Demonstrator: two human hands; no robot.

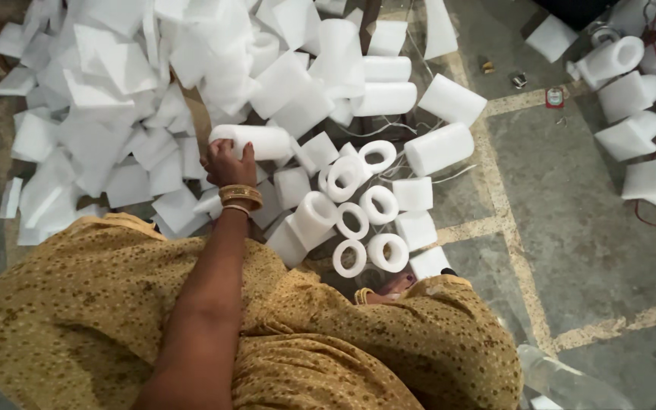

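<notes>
Floor (pixel 571 228) of grey concrete with pale painted lines crossing it; no raised surface, all work laid straight on the floor. Heap of flat white foam sheets (pixel 108 114) fills upper left. Rolled foam tubes (pixel 439 148) lie scattered to the right of the heap, more of them at far right (pixel 632 91) beside a red cord. Cluster of foam rings (pixel 366 220) stands on end just in front of the person's lap, touching one another. Small metal bits and a red tag on the floor near the top right.

Left hand (pixel 228 163), gold bangles at the wrist, reaches to the heap's edge; fingers curled around the near end of a foam roll (pixel 256 140) lying across the sheets. Right hand (pixel 392 287) mostly hidden behind the mustard dress; cannot tell its fingers' state. Clear plastic bottle (pixel 563 380) at bottom right, contents not discernible
</notes>
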